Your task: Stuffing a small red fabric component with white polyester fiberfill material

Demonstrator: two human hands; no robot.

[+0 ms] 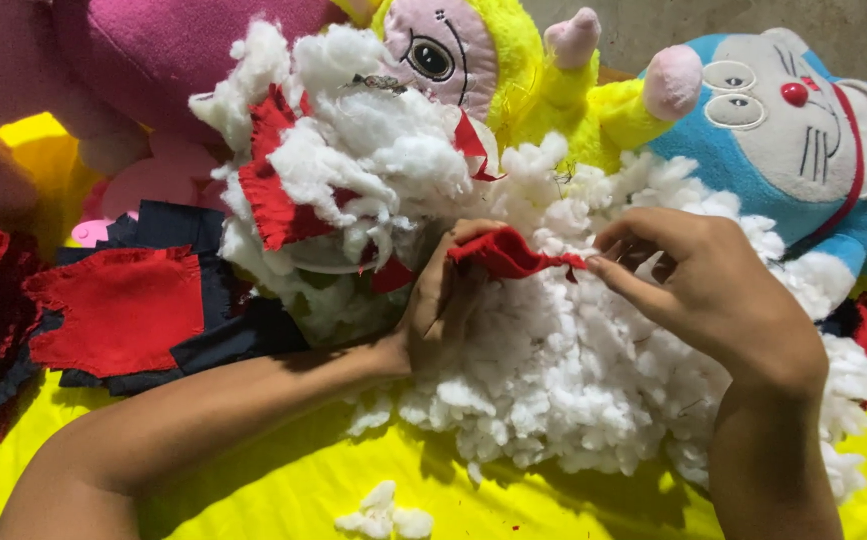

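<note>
While your left hand (436, 305) pinches one end of a small red fabric piece (507, 254) between thumb and fingers, your right hand (706, 285) closes its fingertips on the other end, so the piece hangs stretched between your hands just above a big pile of white stuffing (564, 385). Both hands are nearly closed, each gripping only that cloth. Behind your left hand, a taller mound of stuffing (359, 165) is mixed with red cloth scraps (269, 190). To your left, a flat red fabric square (124, 308) lies on dark blue fabric (224, 340). Beyond the mounds sit a yellow plush toy (514, 65) with a pink face, a blue and white plush toy (804, 130) with a red nose on your right, and a pink plush toy (154, 50) at far left. Everything rests on a yellow sheet (284, 480), where a small loose tuft of stuffing (384, 515) lies near your left forearm.
</note>
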